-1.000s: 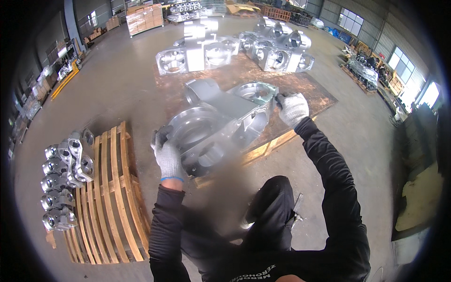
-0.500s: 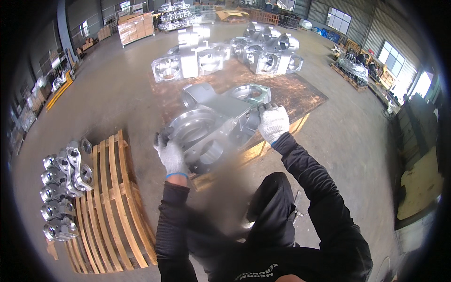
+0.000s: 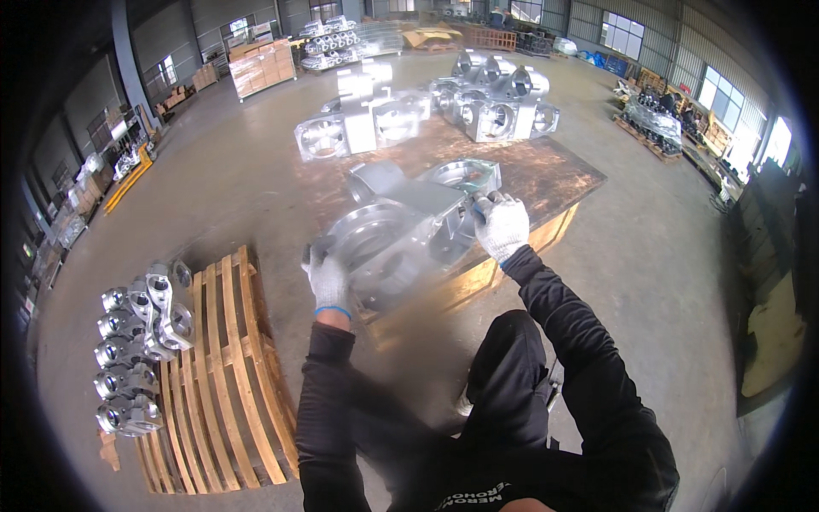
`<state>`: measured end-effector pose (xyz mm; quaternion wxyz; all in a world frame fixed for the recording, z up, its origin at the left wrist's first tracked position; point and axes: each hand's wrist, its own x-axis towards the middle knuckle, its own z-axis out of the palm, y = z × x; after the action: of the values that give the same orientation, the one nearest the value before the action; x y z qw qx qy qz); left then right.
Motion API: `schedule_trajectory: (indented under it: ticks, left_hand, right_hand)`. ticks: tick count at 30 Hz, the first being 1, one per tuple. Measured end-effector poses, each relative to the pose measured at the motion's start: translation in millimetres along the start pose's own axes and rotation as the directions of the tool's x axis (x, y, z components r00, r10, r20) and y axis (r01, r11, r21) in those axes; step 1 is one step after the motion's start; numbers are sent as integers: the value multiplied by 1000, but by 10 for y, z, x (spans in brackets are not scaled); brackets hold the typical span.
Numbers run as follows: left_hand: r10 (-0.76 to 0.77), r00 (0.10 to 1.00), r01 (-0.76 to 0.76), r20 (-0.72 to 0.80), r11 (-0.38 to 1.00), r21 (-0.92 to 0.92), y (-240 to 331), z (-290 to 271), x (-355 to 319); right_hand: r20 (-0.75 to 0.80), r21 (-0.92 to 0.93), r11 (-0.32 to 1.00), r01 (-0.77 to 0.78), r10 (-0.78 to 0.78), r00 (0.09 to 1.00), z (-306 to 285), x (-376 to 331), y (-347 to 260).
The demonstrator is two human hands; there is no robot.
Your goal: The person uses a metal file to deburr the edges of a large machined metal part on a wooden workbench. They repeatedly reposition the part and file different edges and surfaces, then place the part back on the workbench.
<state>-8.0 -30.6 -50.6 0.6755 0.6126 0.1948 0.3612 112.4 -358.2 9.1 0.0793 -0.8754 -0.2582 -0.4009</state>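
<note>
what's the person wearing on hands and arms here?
Both hands are gloved: the left hand wears a pale grey-white knit work glove with a blue cuff band, and the right hand wears a matching one with blue showing at the wrist. Both arms have long black sleeves reaching to the gloves. No watch or markings visible.

Wooden pallet [image 3: 223, 401] on concrete floor [image 3: 239, 196], a row of metal castings [image 3: 136, 350] along its left edge.

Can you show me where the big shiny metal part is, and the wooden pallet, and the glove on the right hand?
Metal part [image 3: 401, 230], head view, on its grey flat body.
Pallet [image 3: 226, 375], head view, on a bare wooden slat.
Right hand [image 3: 502, 224], head view, on the glove's back.
</note>
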Motion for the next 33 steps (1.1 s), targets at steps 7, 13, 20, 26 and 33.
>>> schedule_trajectory:
  ticks: [7, 13, 20, 26, 33]
  left_hand:
    - [-47, 999, 47, -4, 996, 72, 2, -39, -2]
    - [-40, 998, 39, 58, 999, 20, -134, -109, 59]
    - [-38, 999, 38, -4, 999, 39, 99, 17, -120]
    - [24, 999, -21, -46, 998, 62, 239, 83, -186]
    - [51, 996, -49, -79, 998, 25, 81, 109, -87]
  right_hand:
    - [-1, 8, 1000, -27, 27, 1000, 36, 11, 5]
    - [6, 69, 996, -48, 48, 999, 16, 3, -27]
    - [29, -33, 997, -73, 74, 997, -13, -20, -239]
    - [84, -95, 995, -3, 11, 996, -89, -114, -435]
    - [77, 25, 1000, 7, -9, 997, -309, -116, -823]
